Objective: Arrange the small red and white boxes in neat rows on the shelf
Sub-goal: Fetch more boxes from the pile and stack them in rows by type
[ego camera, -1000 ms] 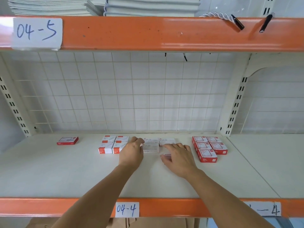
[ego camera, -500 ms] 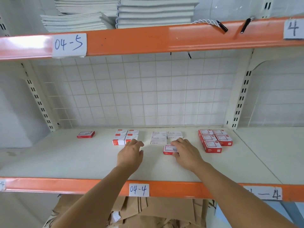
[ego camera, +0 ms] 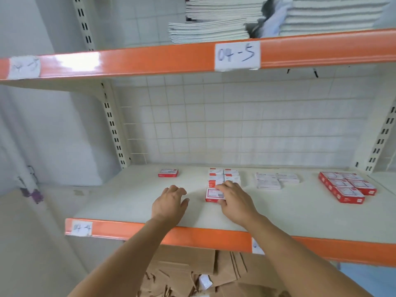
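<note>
Right hand is on a red and white box, fingers curled over its right end and thumb at its near corner, the box lying flat on the shelf. That box sits just in front of the red-white stack, close to touching its near edge, though the fingers hide the join. Left hand is left of the held box, palm down, fingers loosely spread and gripping nothing; whether it touches the shelf surface I cannot tell. The two hands are apart, the box between them but hard against the right one. Well left of the stack and further back, a lone red box lies by itself. Right of the stack, a group of white boxes lies in a short cluster, and further right again a block of red boxes is packed edge to edge. Above the stack, the upper shelf's label reads 04-5.
</note>
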